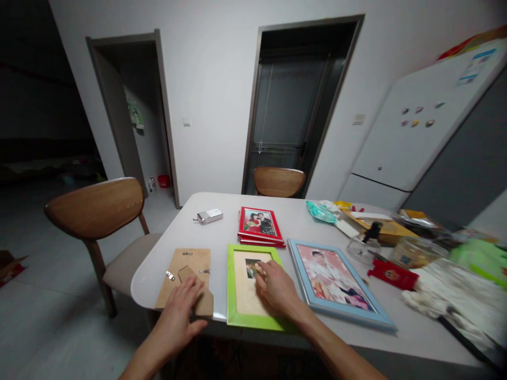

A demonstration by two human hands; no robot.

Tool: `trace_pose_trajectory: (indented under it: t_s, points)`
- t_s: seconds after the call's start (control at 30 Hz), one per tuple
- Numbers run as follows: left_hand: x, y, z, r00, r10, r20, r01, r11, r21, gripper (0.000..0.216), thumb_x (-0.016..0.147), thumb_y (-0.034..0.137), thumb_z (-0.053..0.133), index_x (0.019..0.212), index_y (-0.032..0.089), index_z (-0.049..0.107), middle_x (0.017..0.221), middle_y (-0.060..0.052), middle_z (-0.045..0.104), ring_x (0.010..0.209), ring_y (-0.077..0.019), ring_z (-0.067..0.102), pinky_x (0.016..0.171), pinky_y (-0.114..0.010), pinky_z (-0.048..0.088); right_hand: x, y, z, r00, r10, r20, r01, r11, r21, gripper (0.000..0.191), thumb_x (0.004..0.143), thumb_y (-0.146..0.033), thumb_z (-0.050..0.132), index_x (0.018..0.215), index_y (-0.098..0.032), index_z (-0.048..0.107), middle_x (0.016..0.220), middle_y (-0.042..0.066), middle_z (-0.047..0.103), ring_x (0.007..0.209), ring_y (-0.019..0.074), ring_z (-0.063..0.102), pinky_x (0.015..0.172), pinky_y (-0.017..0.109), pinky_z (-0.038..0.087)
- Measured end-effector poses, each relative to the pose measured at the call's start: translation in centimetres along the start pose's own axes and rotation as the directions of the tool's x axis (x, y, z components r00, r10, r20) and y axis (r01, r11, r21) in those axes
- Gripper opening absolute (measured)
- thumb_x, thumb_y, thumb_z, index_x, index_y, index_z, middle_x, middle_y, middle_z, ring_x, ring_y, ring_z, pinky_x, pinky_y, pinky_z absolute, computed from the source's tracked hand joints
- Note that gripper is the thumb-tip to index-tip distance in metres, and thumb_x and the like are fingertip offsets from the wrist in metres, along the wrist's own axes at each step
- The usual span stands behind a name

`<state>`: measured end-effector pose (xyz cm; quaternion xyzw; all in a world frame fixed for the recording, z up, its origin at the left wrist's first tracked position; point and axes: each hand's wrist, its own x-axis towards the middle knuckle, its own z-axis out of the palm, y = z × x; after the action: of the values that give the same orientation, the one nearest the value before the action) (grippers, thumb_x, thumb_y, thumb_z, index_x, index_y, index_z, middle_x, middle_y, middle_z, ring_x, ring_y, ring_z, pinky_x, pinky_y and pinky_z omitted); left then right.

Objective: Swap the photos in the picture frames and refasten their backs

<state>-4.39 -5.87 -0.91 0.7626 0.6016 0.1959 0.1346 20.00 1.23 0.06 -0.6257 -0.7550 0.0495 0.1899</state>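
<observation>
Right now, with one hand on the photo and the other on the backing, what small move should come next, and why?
Probably the right hand should slide the small photo down toward the middle of the green frame: its fingertips rest on the photo, which sits high in the opening. The left hand lies flat on the backing board beside it.

backing board: brown fibreboard, matt, small metal clips | green frame: glossy, looks plastic, cream matt inner board | blue frame: painted, smooth, glossy pic | red frames: shiny | table: white, smooth, semi-gloss | chair: varnished wood, cloth seat
</observation>
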Motion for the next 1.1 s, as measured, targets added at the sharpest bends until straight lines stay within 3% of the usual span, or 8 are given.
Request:
trace_pose_trajectory:
  t_s: [0.1,0.2,0.3,0.4,0.53,0.8,0.93,1.1]
  points:
    - [-0.8,-4.4,-0.8,0.982,-0.165,-0.092,0.174,0.98,0.099,0.061,0.059,0.019,0.059,0.117,0.012,0.043,0.129,-0.017,0.037,0.121,-0.0286,0.03,0.099,-0.045,0.026,-0.9,-4.3,0.6,0.977,-0.209,0.045,0.201,0.971,0.129,0.031,0.076,-0.028,0.044,0.102,-0.017,0.056,0.093,0.01,0.055,0.089,0.0196,0.047,0.078,0.029,0.033]
    - [-1.1,-6.7,-0.4,0.974,-0.135,-0.181,0.151,0.986,0.074,0.051,0.062,0.019,0.057,0.111,0.015,0.048,0.125,-0.013,0.044,0.116,-0.0252,0.039,0.097,-0.04,0.031,-1.6,-8.9,2.1,0.938,-0.337,0.078,0.321,0.933,0.164,0.037,0.074,-0.041,0.047,0.104,-0.02,0.055,0.091,0.009,0.055,0.088,0.0228,0.046,0.078,0.035,0.033]
    - [-0.9,-7.5,0.0,0.968,-0.084,-0.237,0.094,0.995,0.03,0.047,0.058,0.018,0.061,0.104,0.018,0.054,0.117,-0.01,0.052,0.109,-0.0247,0.047,0.094,-0.039,0.036,-1.6,-11.8,4.1,0.936,-0.337,0.103,0.319,0.935,0.156,0.047,0.063,-0.046,0.057,0.101,-0.02,0.054,0.092,0.01,0.053,0.087,0.0257,0.045,0.077,0.04,0.033]
    - [-0.6,-7.8,-0.2,0.96,-0.056,-0.275,0.057,0.998,-0.003,0.045,0.056,0.02,0.064,0.1,0.019,0.057,0.109,-0.009,0.058,0.103,-0.0249,0.052,0.09,-0.038,0.041,-1.2,-12.3,5.3,0.941,-0.327,0.093,0.293,0.918,0.267,0.046,0.059,-0.032,0.06,0.102,-0.019,0.052,0.096,0.009,0.049,0.09,0.0235,0.043,0.076,0.035,0.036]
    - [-0.1,-6.2,-0.7,0.942,-0.009,-0.336,-0.012,0.998,-0.06,0.04,0.059,0.027,0.065,0.098,0.02,0.058,0.106,-0.008,0.06,0.099,-0.024,0.054,0.087,-0.039,0.044,-1.2,-10.7,3.7,0.954,-0.3,0.013,0.269,0.873,0.408,0.043,0.059,-0.022,0.057,0.102,-0.019,0.053,0.095,0.007,0.048,0.089,0.0193,0.044,0.078,0.029,0.037]
    - [2.2,3.7,1.5,0.947,0.175,-0.27,-0.231,0.954,-0.193,0.041,0.062,0.023,0.065,0.102,0.02,0.055,0.109,-0.009,0.056,0.102,-0.0234,0.049,0.088,-0.042,0.042,-3.7,-2.0,-2.7,0.979,-0.202,0.008,0.183,0.905,0.383,0.033,0.062,-0.017,0.051,0.094,-0.021,0.058,0.09,0.005,0.048,0.088,0.0182,0.046,0.081,0.03,0.037]
    - [3.2,6.4,3.7,0.962,0.228,-0.153,-0.259,0.938,-0.232,0.04,0.063,0.022,0.065,0.101,0.019,0.053,0.108,-0.008,0.056,0.101,-0.0229,0.047,0.088,-0.04,0.04,-4.7,1.6,-3.1,0.989,-0.135,0.067,0.103,0.933,0.346,0.031,0.063,-0.019,0.05,0.092,-0.02,0.059,0.09,0.005,0.049,0.089,0.0189,0.048,0.082,0.031,0.037]
    - [3.9,7.1,4.7,0.971,0.222,-0.089,-0.235,0.955,-0.183,0.029,0.065,0.02,0.061,0.093,0.019,0.054,0.103,-0.006,0.058,0.096,-0.0214,0.048,0.084,-0.036,0.04,-4.7,3.2,-1.9,0.99,-0.139,0.036,0.123,0.95,0.286,0.033,0.063,-0.019,0.048,0.094,-0.018,0.06,0.089,0.006,0.051,0.086,0.0176,0.049,0.08,0.028,0.037]
